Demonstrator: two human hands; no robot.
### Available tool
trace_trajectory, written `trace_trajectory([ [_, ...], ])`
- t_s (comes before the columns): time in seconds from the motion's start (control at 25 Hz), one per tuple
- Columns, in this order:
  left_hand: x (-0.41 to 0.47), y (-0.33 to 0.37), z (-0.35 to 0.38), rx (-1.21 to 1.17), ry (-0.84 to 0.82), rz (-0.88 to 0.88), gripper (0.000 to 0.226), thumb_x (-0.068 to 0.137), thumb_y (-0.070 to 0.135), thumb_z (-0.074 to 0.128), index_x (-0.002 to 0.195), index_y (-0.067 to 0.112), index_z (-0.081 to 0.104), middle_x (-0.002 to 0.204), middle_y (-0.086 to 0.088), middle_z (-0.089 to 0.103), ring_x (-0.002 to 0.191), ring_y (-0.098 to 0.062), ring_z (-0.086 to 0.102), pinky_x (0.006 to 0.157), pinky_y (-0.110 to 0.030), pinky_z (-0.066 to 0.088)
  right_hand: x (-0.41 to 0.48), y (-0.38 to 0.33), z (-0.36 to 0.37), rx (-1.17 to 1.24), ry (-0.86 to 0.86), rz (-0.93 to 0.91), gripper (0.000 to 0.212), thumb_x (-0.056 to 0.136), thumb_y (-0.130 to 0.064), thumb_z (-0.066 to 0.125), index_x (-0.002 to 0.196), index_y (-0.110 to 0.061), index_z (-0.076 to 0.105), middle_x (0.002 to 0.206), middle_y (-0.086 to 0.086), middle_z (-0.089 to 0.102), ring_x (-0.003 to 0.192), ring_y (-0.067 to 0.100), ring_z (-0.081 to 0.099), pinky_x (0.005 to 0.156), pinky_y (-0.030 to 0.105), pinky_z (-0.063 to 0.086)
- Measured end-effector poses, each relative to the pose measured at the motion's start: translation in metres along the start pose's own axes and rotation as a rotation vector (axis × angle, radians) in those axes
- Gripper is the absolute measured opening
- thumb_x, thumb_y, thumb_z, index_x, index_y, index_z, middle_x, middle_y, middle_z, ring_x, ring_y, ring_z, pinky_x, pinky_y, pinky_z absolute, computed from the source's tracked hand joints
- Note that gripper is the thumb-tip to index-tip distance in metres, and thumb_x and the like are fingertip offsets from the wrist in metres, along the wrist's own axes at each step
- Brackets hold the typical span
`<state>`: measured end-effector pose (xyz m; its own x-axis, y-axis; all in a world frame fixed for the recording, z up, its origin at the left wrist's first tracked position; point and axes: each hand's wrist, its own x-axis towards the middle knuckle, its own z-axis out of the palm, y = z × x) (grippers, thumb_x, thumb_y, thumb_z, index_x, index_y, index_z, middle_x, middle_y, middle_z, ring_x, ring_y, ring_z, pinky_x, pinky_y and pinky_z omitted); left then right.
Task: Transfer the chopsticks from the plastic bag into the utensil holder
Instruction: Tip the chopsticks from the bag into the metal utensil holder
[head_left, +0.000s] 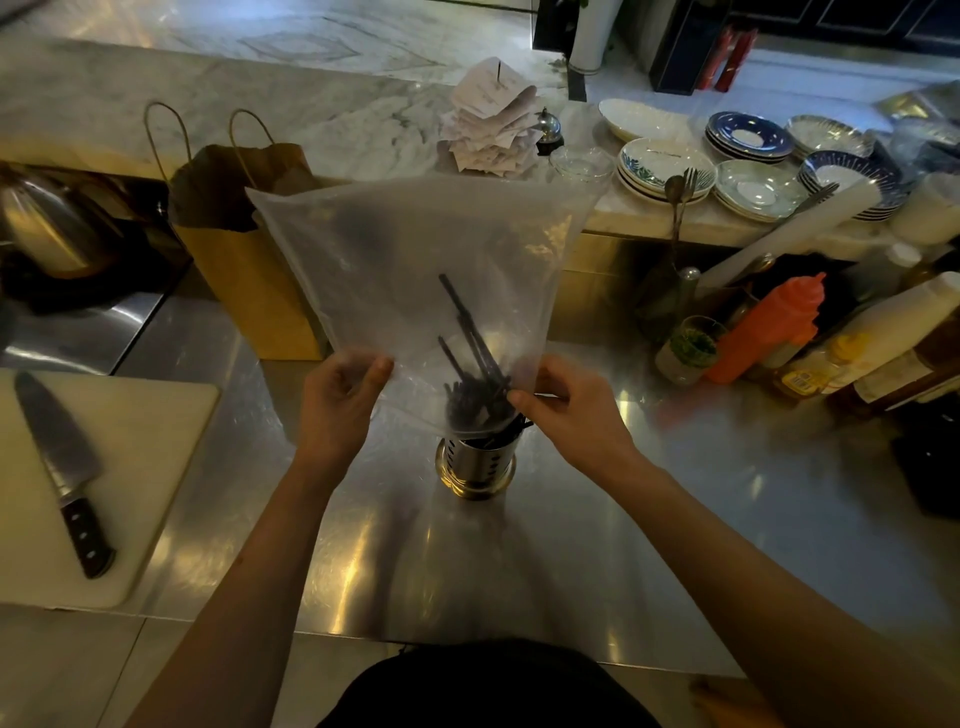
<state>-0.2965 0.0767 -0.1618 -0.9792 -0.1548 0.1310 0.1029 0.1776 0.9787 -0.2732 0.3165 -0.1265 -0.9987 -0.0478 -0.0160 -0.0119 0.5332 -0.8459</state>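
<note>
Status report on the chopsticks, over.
Left hand, right hand pinch plastic bag at lower edge. Chopsticks bunched low inside, above utensil holder. Nothing in the way.

Dark chopsticks (470, 358) slide from an upended translucent plastic bag (415, 260) into the perforated steel utensil holder (475, 465).

A steel counter (649, 545) fills the near side, warm glare streaking it — along its far edge rises a marble ledge (332, 119), pale marble floor (218, 26) beyond.
</note>
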Motion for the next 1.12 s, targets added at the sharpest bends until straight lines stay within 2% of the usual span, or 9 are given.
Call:
trace_trajectory([
  [0.2,0.000,0.004,0.001,-0.026,0.004,-0.008,0.017,0.089,0.028,0.060,0.092,0.014,0.068,0.086,0.000,0.069,0.078,-0.003,0.065,0.070,-0.014,0.050,-0.001,-0.003,-0.003,0.003,0.008,-0.017,0.029,0.089,-0.017,0.067,0.118,-0.015,0.064,0.114,0.001,0.070,0.106,0.017,0.067,0.096,0.041,0.054],
  [0.4,0.001,0.005,0.003,-0.028,0.004,0.012,0.016,0.086,0.035,0.059,0.089,0.022,0.067,0.087,-0.001,0.069,0.081,-0.012,0.065,0.073,-0.019,0.052,-0.002,-0.005,-0.005,-0.002,0.015,-0.017,0.031,0.090,-0.017,0.066,0.120,-0.015,0.062,0.117,0.002,0.069,0.107,0.016,0.066,0.097,0.038,0.053],
  [0.48,0.001,0.005,0.003,-0.037,0.006,0.027,0.017,0.086,0.037,0.059,0.090,0.022,0.067,0.088,-0.004,0.069,0.083,-0.016,0.065,0.074,-0.021,0.052,-0.002,-0.005,-0.006,0.001,0.016,-0.020,0.031,0.090,-0.017,0.066,0.120,-0.015,0.062,0.117,0.001,0.069,0.106,0.015,0.066,0.097,0.037,0.053],
  [0.68,0.002,0.010,0.005,-0.050,0.047,0.037,0.012,0.087,0.034,0.061,0.090,0.023,0.067,0.087,0.000,0.069,0.082,-0.013,0.065,0.072,-0.019,0.051,0.000,-0.006,-0.006,0.029,0.026,0.001,0.032,0.090,-0.017,0.066,0.121,-0.013,0.062,0.118,0.002,0.068,0.108,0.016,0.065,0.098,0.038,0.053],
  [0.88,0.007,0.018,0.002,-0.054,0.051,0.040,0.032,0.084,0.042,0.062,0.095,0.013,0.068,0.089,-0.013,0.068,0.081,-0.026,0.064,0.070,-0.032,0.053,0.004,-0.007,-0.005,0.041,0.022,0.006,0.036,0.090,-0.019,0.066,0.124,-0.011,0.060,0.120,0.004,0.068,0.109,0.019,0.065,0.098,0.040,0.053],
  [1.0,0.008,0.020,-0.002,-0.059,0.047,0.045,0.024,0.088,0.034,0.063,0.096,0.012,0.066,0.093,-0.016,0.067,0.086,-0.028,0.064,0.076,-0.035,0.053,0.005,-0.007,-0.002,0.028,0.034,-0.005,0.032,0.089,-0.018,0.066,0.120,-0.011,0.062,0.116,0.004,0.069,0.106,0.019,0.066,0.096,0.040,0.054],
  [1.12,0.006,0.018,-0.003,-0.040,0.073,0.031,0.006,0.091,0.024,0.062,0.093,0.019,0.065,0.095,-0.014,0.066,0.089,-0.023,0.063,0.078,-0.030,0.051,0.006,-0.006,0.002,0.044,0.007,-0.009,0.026,0.089,-0.017,0.067,0.114,-0.013,0.064,0.110,-0.002,0.070,0.103,0.014,0.067,0.094,0.036,0.055],
])
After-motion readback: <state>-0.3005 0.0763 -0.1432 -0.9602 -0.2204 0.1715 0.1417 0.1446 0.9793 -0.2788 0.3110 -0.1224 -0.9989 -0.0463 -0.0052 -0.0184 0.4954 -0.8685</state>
